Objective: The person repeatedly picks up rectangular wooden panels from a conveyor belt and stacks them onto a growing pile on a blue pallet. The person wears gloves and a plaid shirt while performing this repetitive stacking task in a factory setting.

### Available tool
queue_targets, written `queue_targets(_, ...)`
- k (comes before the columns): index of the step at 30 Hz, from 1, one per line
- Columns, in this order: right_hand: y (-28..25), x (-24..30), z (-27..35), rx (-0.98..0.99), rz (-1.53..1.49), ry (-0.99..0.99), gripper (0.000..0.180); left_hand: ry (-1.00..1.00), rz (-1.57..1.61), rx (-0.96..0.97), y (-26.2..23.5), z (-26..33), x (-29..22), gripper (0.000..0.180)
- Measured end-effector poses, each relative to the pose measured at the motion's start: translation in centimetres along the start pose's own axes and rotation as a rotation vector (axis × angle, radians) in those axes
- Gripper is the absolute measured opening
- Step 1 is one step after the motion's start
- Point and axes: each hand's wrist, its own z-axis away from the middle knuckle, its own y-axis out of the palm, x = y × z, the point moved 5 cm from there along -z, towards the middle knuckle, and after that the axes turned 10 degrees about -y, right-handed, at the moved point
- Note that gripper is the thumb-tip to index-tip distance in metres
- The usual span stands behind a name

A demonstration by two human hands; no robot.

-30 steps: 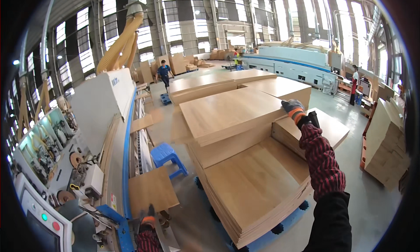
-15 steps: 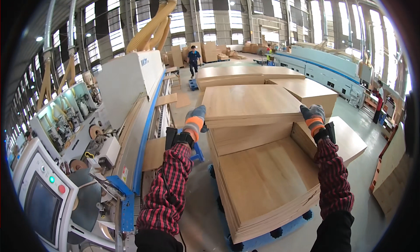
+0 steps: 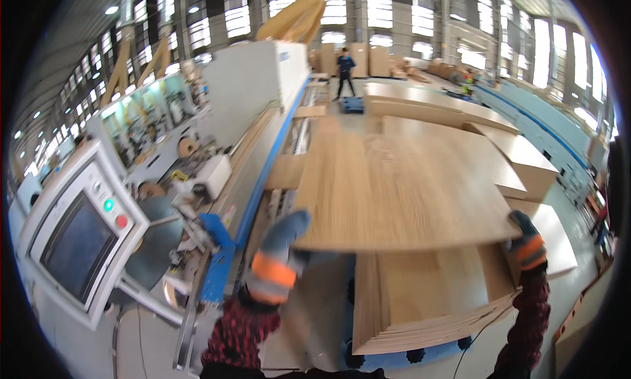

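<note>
Grip: both gloved hands clasp the near edge of a large rectangular light-brown wooden panel (image 3: 401, 188), one at each corner; the panel is lifted clear above the stack and reaches away from the person.
Left hand (image 3: 279, 254): in a grey glove with an orange cuff, fingers curled round the panel's near left corner; blurred, so how tightly cannot be told.
Right hand (image 3: 526, 241): in a matching glove, closed on the near right corner.
Long grey edge-working machine (image 3: 250, 83): runs along the left, with a blue rail beside the panel.
Stack of like wooden panels (image 3: 427, 307): lies under the lifted panel on a blue pallet.
Control screen (image 3: 75, 244): at lower left, with a green and a red button.
Person in blue (image 3: 344, 69): stands far off.
</note>
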Motion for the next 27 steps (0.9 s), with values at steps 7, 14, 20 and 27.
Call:
queue_targets(7,12.4,7.3,-0.2,0.413,-0.937,0.73,0.026,-0.037,0.041,-0.428,-14.5,18.2,10.6,0.048)
queue_targets(14,22.0,21.0,3.6,0.591,-0.106,-0.238,0.018,0.155,-1.208,-0.787,-25.4,29.7,13.2,0.037)
queue_targets(20,31.3,24.8,9.0,0.102,-1.247,1.114,0.02,0.135,-1.545,-1.505,-27.4,31.8,7.8,0.032)
queue_targets(27,43.1,26.0,21.1,0.404,-0.499,0.612,0.029,0.198,-1.785,-0.948,-24.1,25.1,9.7,0.037)
